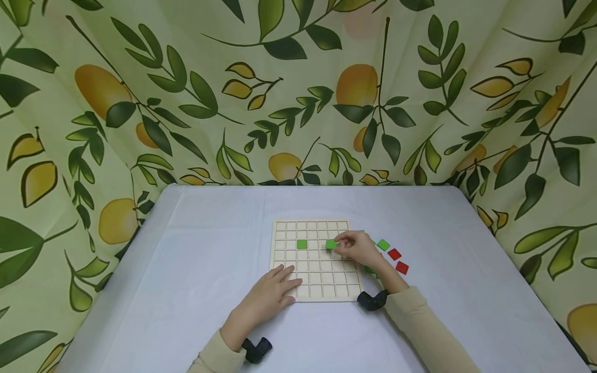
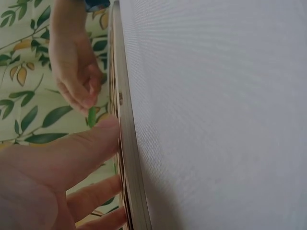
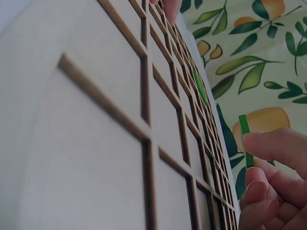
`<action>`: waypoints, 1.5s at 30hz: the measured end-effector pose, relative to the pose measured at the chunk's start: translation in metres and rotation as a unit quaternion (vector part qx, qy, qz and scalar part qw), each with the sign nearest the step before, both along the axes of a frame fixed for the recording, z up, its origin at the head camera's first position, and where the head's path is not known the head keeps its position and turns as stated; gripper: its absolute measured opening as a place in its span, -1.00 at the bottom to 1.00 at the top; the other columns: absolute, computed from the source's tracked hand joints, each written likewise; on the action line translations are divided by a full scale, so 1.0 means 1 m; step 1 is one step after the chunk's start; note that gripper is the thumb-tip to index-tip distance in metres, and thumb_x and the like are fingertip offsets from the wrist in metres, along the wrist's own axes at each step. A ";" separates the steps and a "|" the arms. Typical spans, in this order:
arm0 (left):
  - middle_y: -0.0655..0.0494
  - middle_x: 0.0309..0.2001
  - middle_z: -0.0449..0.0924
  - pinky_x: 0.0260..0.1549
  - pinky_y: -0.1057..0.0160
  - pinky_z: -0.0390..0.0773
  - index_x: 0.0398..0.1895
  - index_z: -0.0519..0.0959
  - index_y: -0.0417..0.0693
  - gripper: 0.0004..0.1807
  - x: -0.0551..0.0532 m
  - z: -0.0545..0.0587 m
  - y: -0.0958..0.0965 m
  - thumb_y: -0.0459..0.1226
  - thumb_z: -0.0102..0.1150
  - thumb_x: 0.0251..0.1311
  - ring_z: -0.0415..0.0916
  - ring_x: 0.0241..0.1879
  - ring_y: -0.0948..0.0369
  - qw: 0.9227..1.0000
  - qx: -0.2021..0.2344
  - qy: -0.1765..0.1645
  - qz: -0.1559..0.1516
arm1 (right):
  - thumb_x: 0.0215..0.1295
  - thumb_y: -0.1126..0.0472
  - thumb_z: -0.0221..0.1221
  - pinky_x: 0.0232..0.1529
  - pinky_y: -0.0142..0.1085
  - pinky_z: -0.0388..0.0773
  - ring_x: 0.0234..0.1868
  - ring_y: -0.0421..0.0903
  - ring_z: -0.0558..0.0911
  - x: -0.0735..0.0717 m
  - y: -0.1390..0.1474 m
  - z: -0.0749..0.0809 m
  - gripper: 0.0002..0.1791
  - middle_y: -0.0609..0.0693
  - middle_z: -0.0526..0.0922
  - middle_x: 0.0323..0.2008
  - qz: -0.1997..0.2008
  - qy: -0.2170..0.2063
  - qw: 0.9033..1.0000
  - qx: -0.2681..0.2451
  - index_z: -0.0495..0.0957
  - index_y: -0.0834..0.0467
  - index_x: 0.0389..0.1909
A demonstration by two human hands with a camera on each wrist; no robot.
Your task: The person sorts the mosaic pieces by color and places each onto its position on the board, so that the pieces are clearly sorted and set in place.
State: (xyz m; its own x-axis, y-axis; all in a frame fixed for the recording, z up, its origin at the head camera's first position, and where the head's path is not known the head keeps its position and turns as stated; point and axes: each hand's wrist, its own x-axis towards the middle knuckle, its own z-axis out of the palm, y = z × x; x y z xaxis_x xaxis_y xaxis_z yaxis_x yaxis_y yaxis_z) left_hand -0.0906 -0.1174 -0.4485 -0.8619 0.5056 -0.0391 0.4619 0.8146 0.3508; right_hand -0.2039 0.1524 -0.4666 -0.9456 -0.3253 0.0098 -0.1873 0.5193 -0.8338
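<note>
Over the pale, square-celled board, a thin green tile in the right hand's pinching grip, left hand spread.

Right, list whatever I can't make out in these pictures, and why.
- Head view: how many green tiles lie under the right arm, which covers some.
- Head view: the cells beneath the left hand.
- Left wrist view: the cells of the board, seen almost edge-on.
- Right wrist view: most of the left hand, cut off by the top edge.
</note>
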 end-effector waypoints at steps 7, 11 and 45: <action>-0.12 0.41 0.32 0.36 -0.13 0.33 0.24 0.51 0.05 -0.52 -0.001 -0.002 -0.002 -0.08 0.16 0.24 0.22 0.42 -0.19 1.000 -0.008 0.005 -0.004 | 0.06 0.33 0.31 -0.50 -0.54 0.43 -0.50 -0.27 0.44 0.001 -0.014 0.002 -0.70 -0.01 0.55 -0.50 0.012 -0.015 1.000 -0.007 0.62 0.38 -0.17; -0.16 0.43 0.27 0.39 -0.12 0.28 0.27 0.48 0.05 -0.50 -0.002 -0.004 -0.003 -0.08 0.14 0.26 0.16 0.44 -0.23 1.000 -0.013 0.008 -0.010 | 0.06 0.32 0.33 -0.49 -0.55 0.43 -0.49 -0.26 0.44 -0.001 -0.020 -0.001 -0.71 0.00 0.57 -0.50 0.013 -0.017 1.000 -0.002 0.62 0.37 -0.18; -0.20 0.49 0.10 0.42 -0.27 0.13 0.35 0.40 0.08 -0.43 -0.003 -0.002 0.003 -0.02 0.10 0.28 -0.04 0.51 -0.26 0.999 -0.005 -0.047 0.008 | 0.06 0.31 0.37 -0.66 -0.46 0.34 -0.70 -0.25 0.37 -0.016 -0.044 -0.004 -0.75 -0.03 0.48 -0.61 0.013 -0.016 0.999 0.038 0.65 0.30 -0.22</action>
